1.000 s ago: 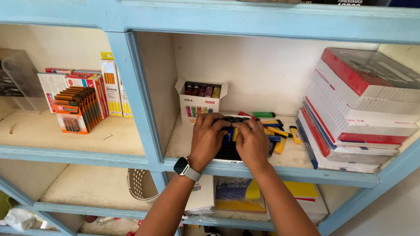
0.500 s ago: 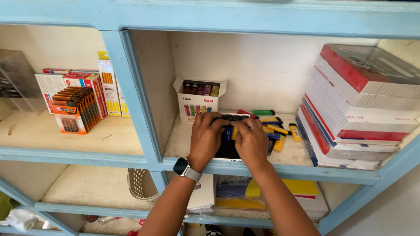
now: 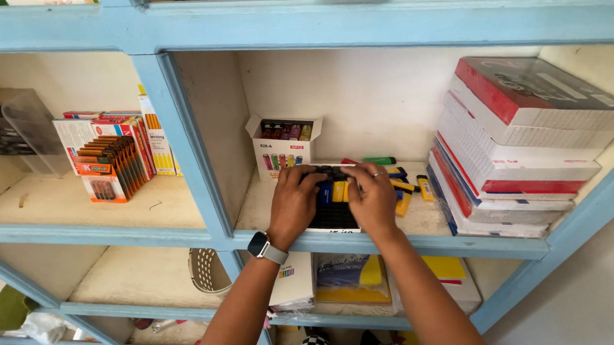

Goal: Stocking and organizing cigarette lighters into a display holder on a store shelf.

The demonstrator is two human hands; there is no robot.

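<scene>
Hands together, the left hand [image 3: 294,201] and right hand [image 3: 373,198] press curled fingers onto a tray of lighters [image 3: 333,202] near the shelf [image 3: 393,242] front edge, so steady even pressure should keep rows upright.

The pale shelf [image 3: 264,212] in a blue frame carries a lighter tray [image 3: 332,208], a small box [image 3: 282,145] and stacked reams [image 3: 515,154].

Both hands, left [image 3: 293,203] and right [image 3: 373,199], press on a tray of markers [image 3: 332,198] on the blue shelf [image 3: 455,246], beside stacked boxes [image 3: 522,147].
</scene>
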